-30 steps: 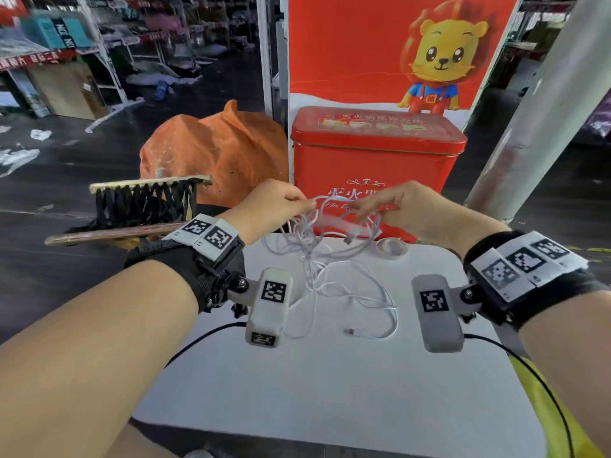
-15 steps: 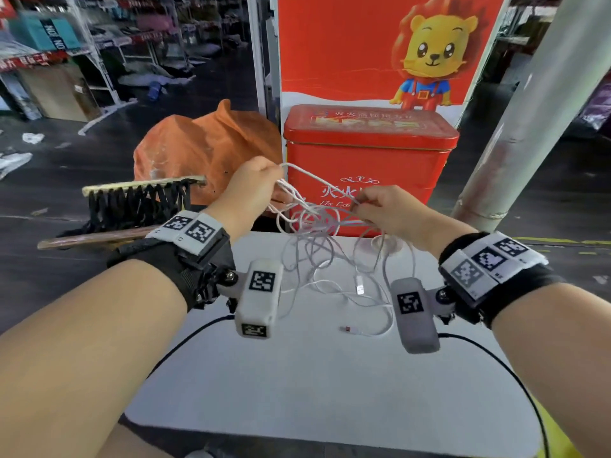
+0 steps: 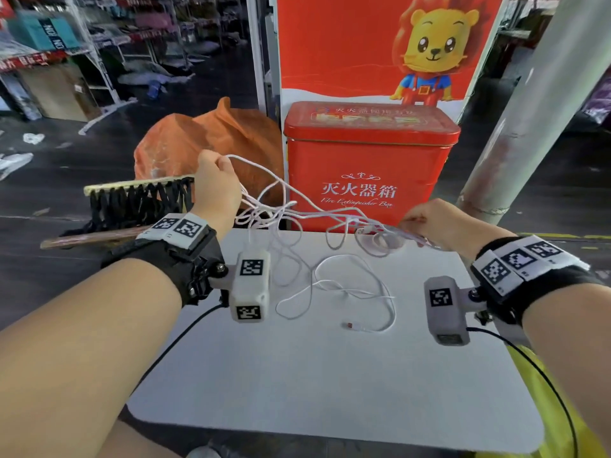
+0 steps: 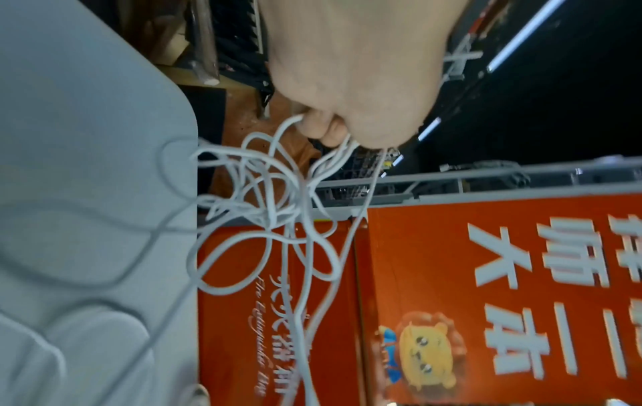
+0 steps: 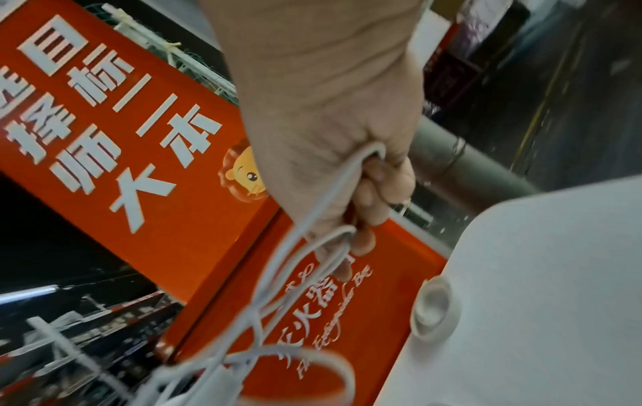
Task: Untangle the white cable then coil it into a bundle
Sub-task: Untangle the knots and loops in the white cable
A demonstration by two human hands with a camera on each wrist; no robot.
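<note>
White cable (image 3: 299, 211) strung taut-ish in air between both hands, knot mid-span, slack loops on white table (image 3: 330, 385). Left hand (image 3: 216, 190) raised, fingers pinching strands. Right hand (image 3: 436, 219) lower, fingers curled around strands.

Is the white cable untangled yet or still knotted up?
Still knotted. The white cable stretches between the left hand and right hand with crossed loops bunched midway.
</note>
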